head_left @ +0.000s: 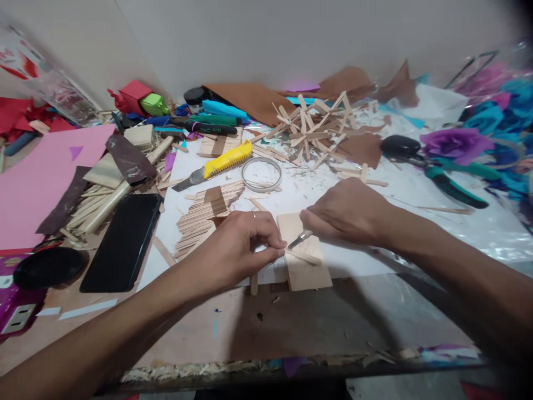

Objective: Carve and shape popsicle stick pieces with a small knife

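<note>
My left hand [237, 244] is closed in a pinch on the end of a thin wooden stick [303, 257] that lies across a flat panel of joined sticks [302, 272]. My right hand [345, 214] is closed round a small knife, whose metal blade [300, 239] points down-left onto the stick. Both hands rest on a white sheet [375, 261] over the worktable. A stepped panel of glued sticks [206, 214] lies just left of my left hand.
A yellow utility knife [216, 165], a tape ring [261, 174], a black phone [122, 241], pink paper [39, 183], a loose heap of sticks [312, 130], green-handled pliers [441, 178] and paper flowers [478, 133] crowd the table. The table's front edge [250, 369] is near.
</note>
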Demonstrator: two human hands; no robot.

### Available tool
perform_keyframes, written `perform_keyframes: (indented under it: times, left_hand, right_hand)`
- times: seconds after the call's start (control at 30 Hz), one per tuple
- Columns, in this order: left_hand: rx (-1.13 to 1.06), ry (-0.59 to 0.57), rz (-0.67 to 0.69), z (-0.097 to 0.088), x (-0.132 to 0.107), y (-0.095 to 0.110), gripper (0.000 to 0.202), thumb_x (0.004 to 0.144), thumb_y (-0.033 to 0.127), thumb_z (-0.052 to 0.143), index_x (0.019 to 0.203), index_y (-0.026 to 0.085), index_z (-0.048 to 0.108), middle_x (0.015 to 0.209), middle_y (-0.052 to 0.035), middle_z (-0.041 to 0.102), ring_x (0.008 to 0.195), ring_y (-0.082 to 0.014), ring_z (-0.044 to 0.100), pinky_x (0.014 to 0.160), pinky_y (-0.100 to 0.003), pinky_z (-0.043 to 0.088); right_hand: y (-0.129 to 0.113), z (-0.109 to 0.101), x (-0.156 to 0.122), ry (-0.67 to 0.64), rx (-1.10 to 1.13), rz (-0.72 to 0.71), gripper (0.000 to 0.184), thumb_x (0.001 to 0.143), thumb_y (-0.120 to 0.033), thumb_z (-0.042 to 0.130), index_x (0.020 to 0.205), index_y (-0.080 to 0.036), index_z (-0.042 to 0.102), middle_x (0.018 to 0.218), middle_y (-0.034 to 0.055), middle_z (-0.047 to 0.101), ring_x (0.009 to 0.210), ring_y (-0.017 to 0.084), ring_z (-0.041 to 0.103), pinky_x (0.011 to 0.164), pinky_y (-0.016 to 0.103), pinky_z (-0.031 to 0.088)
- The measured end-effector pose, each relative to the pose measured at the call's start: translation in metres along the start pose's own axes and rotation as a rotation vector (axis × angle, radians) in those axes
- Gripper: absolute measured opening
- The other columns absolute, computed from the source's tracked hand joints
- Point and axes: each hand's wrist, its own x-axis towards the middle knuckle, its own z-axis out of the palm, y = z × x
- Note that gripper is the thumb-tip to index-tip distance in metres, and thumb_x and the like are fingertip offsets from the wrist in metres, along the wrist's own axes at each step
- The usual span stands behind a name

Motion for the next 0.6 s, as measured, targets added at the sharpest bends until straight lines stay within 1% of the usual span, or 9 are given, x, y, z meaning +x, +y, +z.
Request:
perform_keyframes:
  times: [0.1,0.2,0.3,0.37,0.47,0.6]
  left_hand:
    - [0.004,0.012,-0.002,0.001,-0.001,-0.002,0.013,0.089,0.013,0.071,0.079,0.018,0.077,0.084,-0.002,0.073,0.074,-0.0124,0.065,0.065,-0.023,0.047]
    - [-0.003,0.04,0.028,0.003,0.0,-0.003,0.012,0.089,0.014,0.073,0.078,0.018,0.077,0.083,-0.002,0.073,0.075,-0.0121,0.066,0.064,-0.023,0.046]
    - [0.004,0.067,0.052,0.004,0.0,-0.004,0.011,0.088,0.012,0.074,0.078,0.018,0.076,0.083,-0.0016,0.075,0.075,-0.0113,0.067,0.063,-0.022,0.045]
    - [0.018,0.073,0.059,0.004,0.0,-0.005,0.012,0.087,0.011,0.074,0.077,0.018,0.076,0.082,-0.001,0.075,0.072,-0.0103,0.066,0.061,-0.021,0.044]
    - [0.034,0.076,0.058,0.004,-0.001,-0.004,0.013,0.087,0.01,0.075,0.077,0.018,0.076,0.081,-0.0007,0.074,0.069,-0.0097,0.064,0.058,-0.021,0.041]
    - [0.032,0.061,0.06,0.003,-0.001,-0.003,0.013,0.088,0.01,0.074,0.077,0.018,0.076,0.081,-0.0011,0.074,0.07,-0.0104,0.064,0.059,-0.022,0.042]
  right_hand:
    - [0.0,-0.007,-0.002,0.014,-0.025,0.019,0.049,0.098,-0.036,0.042,0.056,-0.019,0.06,0.056,0.006,0.06,0.05,0.015,0.023,0.061,0.036,0.012]
    - [0.002,-0.015,-0.007,0.132,-0.013,0.043,0.046,0.096,-0.036,0.043,0.055,-0.02,0.057,0.055,0.0049,0.054,0.052,0.015,0.023,0.064,0.037,0.011]
    - [0.004,-0.018,-0.015,0.264,-0.002,0.045,0.048,0.096,-0.038,0.041,0.052,-0.02,0.051,0.052,0.0033,0.046,0.054,0.015,0.022,0.065,0.038,0.01]
    - [0.004,-0.018,-0.019,0.311,-0.029,0.028,0.05,0.097,-0.038,0.039,0.05,-0.02,0.047,0.05,0.0029,0.043,0.053,0.015,0.021,0.064,0.038,0.009]
    - [-0.001,-0.018,-0.023,0.315,-0.074,0.017,0.051,0.096,-0.037,0.039,0.049,-0.02,0.047,0.049,0.0033,0.045,0.052,0.015,0.023,0.063,0.037,0.009]
    - [-0.009,-0.021,-0.023,0.245,-0.125,0.054,0.05,0.096,-0.039,0.042,0.05,-0.02,0.05,0.05,0.0061,0.054,0.051,0.016,0.032,0.062,0.037,0.011]
